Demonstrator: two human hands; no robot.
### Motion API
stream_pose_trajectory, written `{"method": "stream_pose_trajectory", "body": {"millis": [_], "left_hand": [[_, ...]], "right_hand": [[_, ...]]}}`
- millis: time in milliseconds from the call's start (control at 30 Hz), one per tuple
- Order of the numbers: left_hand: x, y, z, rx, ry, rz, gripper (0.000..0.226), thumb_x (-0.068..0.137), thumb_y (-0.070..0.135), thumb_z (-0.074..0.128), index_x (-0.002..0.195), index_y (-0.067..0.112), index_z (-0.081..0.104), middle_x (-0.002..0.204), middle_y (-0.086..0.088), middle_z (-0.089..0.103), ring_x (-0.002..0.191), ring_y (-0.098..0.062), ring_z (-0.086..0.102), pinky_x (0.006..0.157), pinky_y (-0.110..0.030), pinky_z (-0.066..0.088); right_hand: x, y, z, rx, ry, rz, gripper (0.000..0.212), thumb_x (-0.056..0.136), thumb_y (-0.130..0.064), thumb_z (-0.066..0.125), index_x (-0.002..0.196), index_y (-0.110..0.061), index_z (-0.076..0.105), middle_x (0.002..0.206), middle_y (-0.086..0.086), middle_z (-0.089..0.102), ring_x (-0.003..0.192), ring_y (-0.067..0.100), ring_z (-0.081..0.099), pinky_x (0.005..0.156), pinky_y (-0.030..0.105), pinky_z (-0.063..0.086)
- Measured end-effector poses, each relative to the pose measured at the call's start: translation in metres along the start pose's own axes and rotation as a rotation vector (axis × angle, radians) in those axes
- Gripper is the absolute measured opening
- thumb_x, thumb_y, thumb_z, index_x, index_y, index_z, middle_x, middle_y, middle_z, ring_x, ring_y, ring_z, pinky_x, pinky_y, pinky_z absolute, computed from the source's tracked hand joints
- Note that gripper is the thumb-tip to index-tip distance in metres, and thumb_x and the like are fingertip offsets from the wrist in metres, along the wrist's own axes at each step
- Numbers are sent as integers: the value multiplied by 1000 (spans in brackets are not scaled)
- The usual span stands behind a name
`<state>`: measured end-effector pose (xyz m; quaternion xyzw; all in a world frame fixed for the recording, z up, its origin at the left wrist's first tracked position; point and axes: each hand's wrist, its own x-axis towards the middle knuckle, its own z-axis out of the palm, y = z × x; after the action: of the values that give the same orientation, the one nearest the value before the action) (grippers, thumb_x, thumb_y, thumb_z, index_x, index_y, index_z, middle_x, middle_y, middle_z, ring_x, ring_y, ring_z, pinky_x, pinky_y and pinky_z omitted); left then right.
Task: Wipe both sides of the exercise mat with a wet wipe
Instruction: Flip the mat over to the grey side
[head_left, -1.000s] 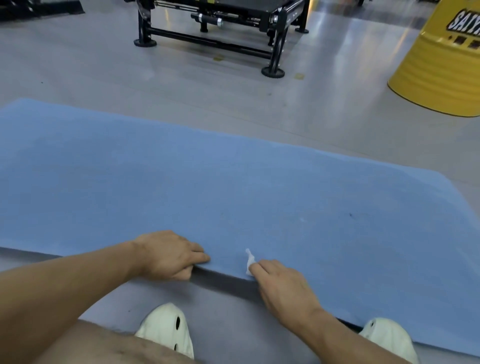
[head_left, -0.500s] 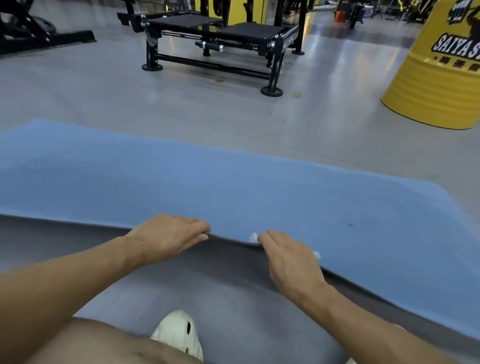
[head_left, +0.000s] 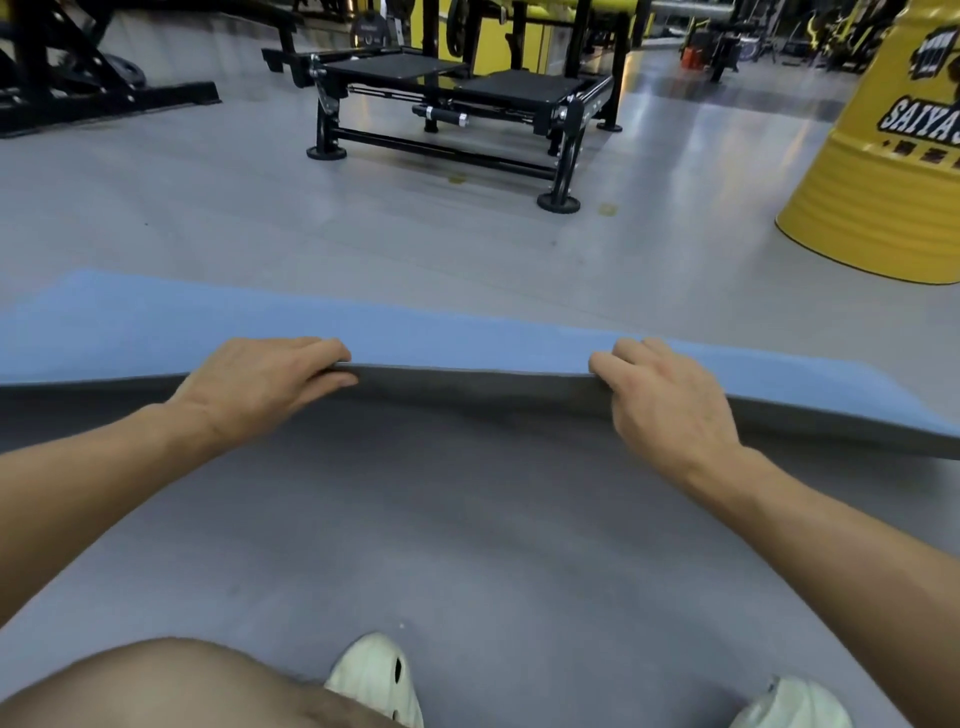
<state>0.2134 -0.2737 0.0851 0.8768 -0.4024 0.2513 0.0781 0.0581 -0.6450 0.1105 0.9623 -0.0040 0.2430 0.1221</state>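
The blue exercise mat lies across the grey floor, its near long edge lifted off the ground so the grey underside shows. My left hand grips that raised edge, fingers on top and thumb beneath. My right hand grips the same edge further right. The wet wipe is hidden; none of it shows in my right hand now.
A black gym bench frame stands on the floor beyond the mat. A yellow drum sits at the far right. More black equipment is at the far left. My two white shoes are near the bottom edge.
Both hands have raised the mat's near edge higher and moved apart along it. The white wipe that peeked out by my right hand is no longer visible.
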Motion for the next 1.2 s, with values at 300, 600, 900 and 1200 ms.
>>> {"method": "stream_pose_trajectory", "body": {"millis": [300,600,900,1200], "left_hand": [[37,45,-18,66,85,99,63,102,67,13,86,21,52,64,6,61,49,-33,55,41,-30,34],[88,114,-61,86,150,329,41,104,50,34,107,26,67,92,8,77,67,-25,72,45,-28,43],[112,143,-104,126,195,388,42,106,46,34,105,23,68,88,5,76,62,-28,69,45,-26,37],[140,172,-152,182,301,440,41,110,44,34,101,20,66,74,3,69,57,-28,64,39,-31,39]], "right_hand": [[-30,36,-21,28,43,89,15,68,1,63,76,-7,52,83,7,44,72,30,40,59,33,22],[-20,21,-54,177,19,52,9,80,-21,51,81,-14,45,77,1,44,71,26,42,60,37,28],[-19,23,-91,171,236,6,26,89,-34,47,73,-14,46,68,0,45,66,24,43,56,36,29],[10,31,-132,16,600,-185,38,109,-36,42,77,-17,49,70,4,48,66,27,45,58,37,26]]}}
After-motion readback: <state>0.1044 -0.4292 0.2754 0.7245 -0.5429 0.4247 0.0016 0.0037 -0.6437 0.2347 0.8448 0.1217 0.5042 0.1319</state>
